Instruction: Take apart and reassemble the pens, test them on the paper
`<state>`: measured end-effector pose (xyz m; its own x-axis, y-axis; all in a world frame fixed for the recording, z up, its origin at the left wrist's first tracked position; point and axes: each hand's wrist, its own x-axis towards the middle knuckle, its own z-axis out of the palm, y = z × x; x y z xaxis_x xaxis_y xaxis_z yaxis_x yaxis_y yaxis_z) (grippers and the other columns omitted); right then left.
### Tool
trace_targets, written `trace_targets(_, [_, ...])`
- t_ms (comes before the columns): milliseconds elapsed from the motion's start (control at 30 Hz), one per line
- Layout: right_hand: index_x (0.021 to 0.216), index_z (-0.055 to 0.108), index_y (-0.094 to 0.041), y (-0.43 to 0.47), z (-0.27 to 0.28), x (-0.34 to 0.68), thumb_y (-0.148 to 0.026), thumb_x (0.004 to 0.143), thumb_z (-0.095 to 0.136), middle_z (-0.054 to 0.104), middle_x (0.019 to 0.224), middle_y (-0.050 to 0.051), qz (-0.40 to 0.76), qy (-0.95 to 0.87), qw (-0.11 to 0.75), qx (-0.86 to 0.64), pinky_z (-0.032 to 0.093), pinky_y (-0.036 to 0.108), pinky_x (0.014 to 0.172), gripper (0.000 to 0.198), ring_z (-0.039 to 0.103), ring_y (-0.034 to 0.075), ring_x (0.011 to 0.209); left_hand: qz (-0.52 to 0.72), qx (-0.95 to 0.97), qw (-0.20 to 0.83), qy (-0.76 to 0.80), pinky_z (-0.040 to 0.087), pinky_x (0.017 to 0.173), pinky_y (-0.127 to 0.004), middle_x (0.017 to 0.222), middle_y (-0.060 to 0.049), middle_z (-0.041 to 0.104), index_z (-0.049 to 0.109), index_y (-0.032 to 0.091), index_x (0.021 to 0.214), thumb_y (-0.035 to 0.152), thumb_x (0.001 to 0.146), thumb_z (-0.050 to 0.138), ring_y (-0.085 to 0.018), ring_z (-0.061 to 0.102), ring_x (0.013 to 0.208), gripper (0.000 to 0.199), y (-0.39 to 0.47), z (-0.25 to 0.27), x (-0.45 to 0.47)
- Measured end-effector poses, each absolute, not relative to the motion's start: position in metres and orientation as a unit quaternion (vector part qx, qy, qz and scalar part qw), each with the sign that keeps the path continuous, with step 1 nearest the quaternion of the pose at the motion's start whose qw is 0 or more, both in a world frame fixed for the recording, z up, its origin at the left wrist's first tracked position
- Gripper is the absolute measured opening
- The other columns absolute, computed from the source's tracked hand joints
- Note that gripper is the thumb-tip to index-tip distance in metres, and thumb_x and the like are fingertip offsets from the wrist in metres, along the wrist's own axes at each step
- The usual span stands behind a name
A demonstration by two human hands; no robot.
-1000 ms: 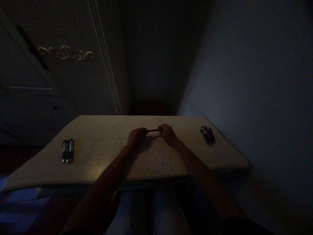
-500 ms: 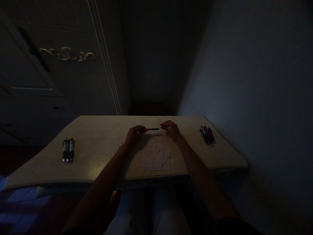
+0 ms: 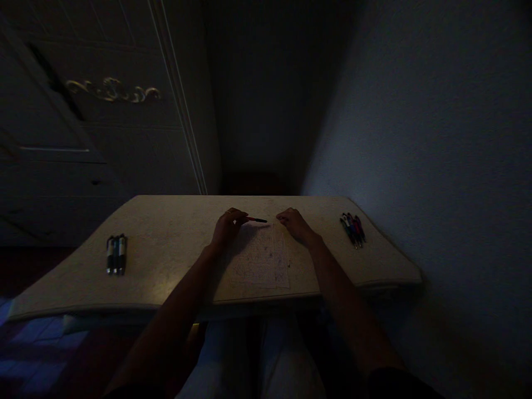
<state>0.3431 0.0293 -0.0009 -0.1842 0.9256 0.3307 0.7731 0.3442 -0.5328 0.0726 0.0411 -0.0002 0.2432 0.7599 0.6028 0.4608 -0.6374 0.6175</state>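
Observation:
My left hand (image 3: pixel 229 223) pinches a pen (image 3: pixel 256 220) by its red end. The pen lies level above the paper, its dark end pointing right. Just beyond that end is my right hand (image 3: pixel 292 220), with thumb and fingers pressed together. Whatever it may hold is too small and dark to make out, and a gap separates it from the pen. Under both hands lies a sheet of paper (image 3: pixel 260 260) covered in scribbles. A tiny object (image 3: pixel 288 265) sits at the sheet's right edge; its kind is unclear.
Several pens (image 3: pixel 352 229) lie in a bunch at the right of the pale table (image 3: pixel 174 221). A row of dark pens (image 3: pixel 116 255) lies at the left. A wall (image 3: pixel 424 138) rises on the right, and a panelled cabinet (image 3: pixel 112 144) stands at the left. The room is dim.
My right hand has drawn slightly right, away from the pen, and its fingers have curled closed. The pen in my left hand has shifted a little left and tilts slightly downward.

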Motion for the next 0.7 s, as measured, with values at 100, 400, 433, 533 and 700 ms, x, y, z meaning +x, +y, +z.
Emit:
trace_targets(100, [0.101,0.074,-0.016,0.0285,0.0016,0.3425,-0.008,0.083,0.056,0.069,0.102,0.01,0.13,-0.77,0.28,-0.559,0.045,0.034,0.092,0.027,0.06,0.021,0.097,0.478,0.771,0.162,0.389,0.051,0.076,-0.028,0.09,-0.006,0.068,0.073,0.02,0.089,0.022,0.085,0.065,-0.017,0.066,0.082,0.01,0.0414,-0.0008,0.0732])
trace_targets(400, [0.113,0.07,-0.014,0.0263,0.0008,0.3433,-0.014,0.082,0.063,0.067,0.108,0.013,0.148,-0.76,0.297,-0.559,0.046,0.036,0.093,0.031,0.062,0.021,0.099,0.484,0.772,0.165,0.377,0.052,0.075,-0.03,0.089,-0.006,0.069,0.073,0.02,0.09,0.024,0.085,0.066,-0.017,0.066,0.081,0.01,0.0424,-0.0025,0.074])
trace_targets(433, [0.113,0.07,-0.014,0.0257,0.0003,0.3433,-0.015,0.082,0.064,0.067,0.108,0.013,0.149,-0.758,0.301,-0.559,0.047,0.035,0.092,0.032,0.062,0.021,0.097,0.484,0.772,0.164,0.377,0.052,0.075,-0.03,0.088,-0.006,0.069,0.073,0.019,0.089,0.024,0.084,0.066,-0.018,0.066,0.081,0.009,0.0424,-0.0025,0.0742])
trace_targets(533, [0.113,0.07,-0.014,0.0243,0.0005,0.3425,-0.021,0.083,0.065,0.067,0.108,0.012,0.157,-0.753,0.322,-0.553,0.048,0.036,0.089,0.031,0.063,0.02,0.095,0.484,0.771,0.16,0.382,0.051,0.074,-0.03,0.087,-0.006,0.069,0.073,0.019,0.088,0.024,0.084,0.067,-0.018,0.066,0.08,0.009,0.0417,-0.0021,0.0747])
trace_targets(700, [0.109,0.072,-0.017,0.0236,0.0037,0.3352,-0.031,0.09,0.06,0.067,0.107,0.011,0.175,-0.744,0.368,-0.529,0.049,0.038,0.091,0.026,0.063,0.02,0.097,0.485,0.774,0.158,0.374,0.052,0.074,-0.03,0.087,-0.006,0.07,0.074,0.021,0.087,0.026,0.086,0.065,-0.018,0.066,0.08,0.01,0.0403,-0.001,0.0761])
